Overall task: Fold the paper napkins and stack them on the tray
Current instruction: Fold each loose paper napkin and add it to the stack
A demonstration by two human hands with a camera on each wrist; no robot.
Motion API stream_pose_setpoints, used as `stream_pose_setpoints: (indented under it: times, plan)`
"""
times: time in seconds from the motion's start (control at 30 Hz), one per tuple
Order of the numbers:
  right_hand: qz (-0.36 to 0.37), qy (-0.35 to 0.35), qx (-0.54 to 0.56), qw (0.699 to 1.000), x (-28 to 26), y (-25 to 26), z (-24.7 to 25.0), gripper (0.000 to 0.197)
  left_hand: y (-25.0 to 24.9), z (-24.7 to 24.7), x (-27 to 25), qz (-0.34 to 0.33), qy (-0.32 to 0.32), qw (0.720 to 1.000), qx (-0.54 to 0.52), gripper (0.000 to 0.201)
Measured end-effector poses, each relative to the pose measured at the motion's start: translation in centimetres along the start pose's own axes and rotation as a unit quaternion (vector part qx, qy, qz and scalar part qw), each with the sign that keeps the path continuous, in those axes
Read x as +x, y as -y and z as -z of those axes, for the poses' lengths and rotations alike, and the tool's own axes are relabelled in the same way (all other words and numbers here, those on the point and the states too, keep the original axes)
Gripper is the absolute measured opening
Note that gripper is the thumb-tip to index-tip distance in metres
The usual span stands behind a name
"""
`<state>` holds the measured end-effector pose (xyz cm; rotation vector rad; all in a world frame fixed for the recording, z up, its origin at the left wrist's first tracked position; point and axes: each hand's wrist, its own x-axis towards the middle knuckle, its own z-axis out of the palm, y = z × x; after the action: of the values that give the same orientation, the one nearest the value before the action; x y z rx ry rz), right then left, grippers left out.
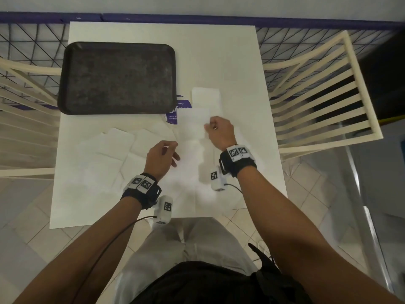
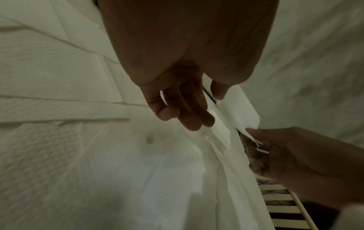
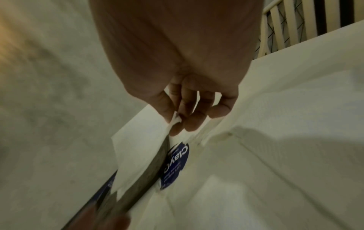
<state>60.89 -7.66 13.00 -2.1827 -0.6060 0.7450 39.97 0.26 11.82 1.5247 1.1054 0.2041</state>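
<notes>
A black tray [image 1: 118, 77] lies bare at the table's far left. My right hand [image 1: 209, 126] pinches a corner of a white paper napkin [image 1: 192, 123] between thumb and forefinger [image 3: 167, 109] and lifts it off the table, right of the tray's near corner. The left wrist view shows the same napkin [image 2: 240, 109] hanging from that hand [image 2: 256, 140]. My left hand [image 1: 174, 151] hovers at the napkin's near end, fingers [image 2: 189, 119] loosely extended and thumb apart, gripping nothing. Several unfolded napkins [image 1: 114, 150] overlap on the table's left. A folded napkin [image 1: 206, 97] lies beyond my right hand.
A purple-labelled packet [image 1: 178, 113] pokes out from under the tray's near right corner and the napkins. White slatted chairs stand on the right [image 1: 317, 102] and left [image 1: 22, 106] of the white table [image 1: 230, 62]. A wire fence runs behind it.
</notes>
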Motion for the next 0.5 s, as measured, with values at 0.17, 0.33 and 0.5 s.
stream_pose_setpoints:
  times: [0.17, 0.33, 0.5]
  plan:
    - [-0.049, -0.049, -0.018, 0.997, 6.4, 0.7, 2.0, 0.015, 1.2, -0.5, 0.6, 0.035, 0.021, 0.999, 0.029, 0.019]
    - [-0.084, -0.056, -0.049, 0.994, 10.5, 0.7, 2.1, 0.023, 2.1, -0.8, 1.3, 0.059, 0.028, 0.997, 0.041, 0.017]
    - [-0.089, -0.050, -0.069, 0.992, 12.1, 0.1, 1.6, 0.018, 2.3, -1.0, 2.0, 0.071, 0.029, 0.996, 0.053, 0.015]
